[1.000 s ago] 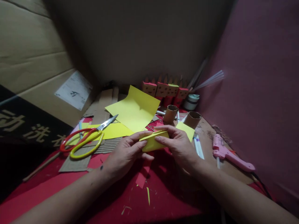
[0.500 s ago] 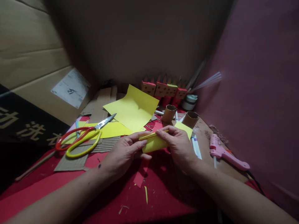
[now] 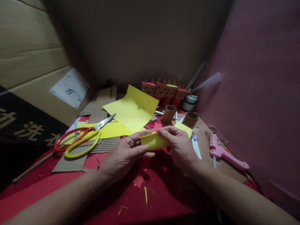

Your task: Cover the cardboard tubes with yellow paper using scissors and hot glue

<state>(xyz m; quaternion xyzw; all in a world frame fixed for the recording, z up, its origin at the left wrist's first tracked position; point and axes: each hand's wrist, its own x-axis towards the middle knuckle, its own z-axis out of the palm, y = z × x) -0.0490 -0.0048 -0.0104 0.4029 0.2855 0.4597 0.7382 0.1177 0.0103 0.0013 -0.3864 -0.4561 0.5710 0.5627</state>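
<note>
A small piece of yellow paper [image 3: 154,141] with a folded strip along its upper edge is held between my two hands above the red tabletop. My left hand [image 3: 131,148] grips its left end, thumb on the near face and fingers behind and under it. At the right end, my right hand [image 3: 179,142] pinches the folded edge between thumb and fingers. Behind the hands lies a large yellow sheet [image 3: 133,107]. Red-and-yellow-handled scissors [image 3: 84,137] rest to the left, blades partly apart, on yellow paper and corrugated cardboard [image 3: 70,162].
Two cardboard tubes [image 3: 169,114] stand beyond my right hand. A pink glue gun [image 3: 226,153] lies at the right, its cord trailing. Cardboard figures with faces [image 3: 161,89] and a pale jar [image 3: 189,102] line the back. A big carton [image 3: 30,62] walls the left; paper scraps [image 3: 145,195] lie in front.
My left thumb has slid down from the folded edge to the lower part of the yellow paper. My right thumb has shifted slightly along the fold. The view has moved a little.
</note>
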